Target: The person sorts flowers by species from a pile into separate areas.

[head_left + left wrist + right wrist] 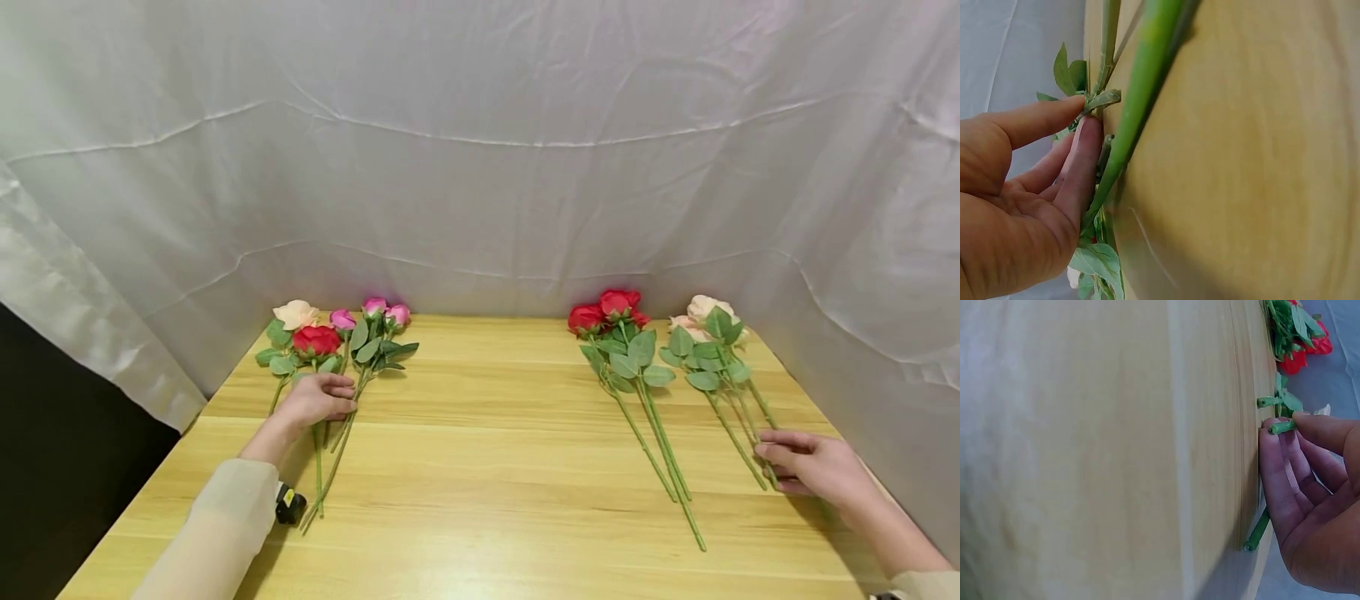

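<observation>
On the desk point(487, 467), the left hand point(318, 400) is touching the stems of the pink flowers point(367, 350); a red flower point(317, 340) and a cream flower point(296, 314) are lying just left of these. The right hand point(813, 462) is pinching the pale flowers point(711, 308) low on their stems. Between the hands, nearer the right, red roses point(619, 303) are lying. Behind, a grey curtain point(480, 200) is hanging.

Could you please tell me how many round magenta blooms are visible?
3, left in the head view: one round magenta bloom nearest the large red bloom, a second magenta bloom farther right, a third magenta bloom rightmost. Others may be hidden.
</observation>
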The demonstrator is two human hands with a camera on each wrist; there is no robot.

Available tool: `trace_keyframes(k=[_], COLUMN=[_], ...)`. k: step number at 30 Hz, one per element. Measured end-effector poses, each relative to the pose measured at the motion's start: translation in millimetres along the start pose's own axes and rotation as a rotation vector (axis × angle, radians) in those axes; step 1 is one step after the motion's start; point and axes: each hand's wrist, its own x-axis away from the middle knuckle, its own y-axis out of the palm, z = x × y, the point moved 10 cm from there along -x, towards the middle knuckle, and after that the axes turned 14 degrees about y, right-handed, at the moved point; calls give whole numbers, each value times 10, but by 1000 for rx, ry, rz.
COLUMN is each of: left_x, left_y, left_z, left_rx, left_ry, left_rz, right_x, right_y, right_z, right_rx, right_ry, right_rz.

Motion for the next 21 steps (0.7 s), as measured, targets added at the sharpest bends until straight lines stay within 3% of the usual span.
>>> trace_keyframes(k=[12, 21], left_x=[-4, -3], left_y=[-2, -14], left_z=[-28, -29], left_rx=[-51, -48], left_ry=[-33, -37], left_rz=[7, 13], right_x=[-3, 42], right_y=[-17, -22], right_z=[6, -22], right_rx=[-36, 0], right_ry=[9, -20], right_rz=[17, 30])
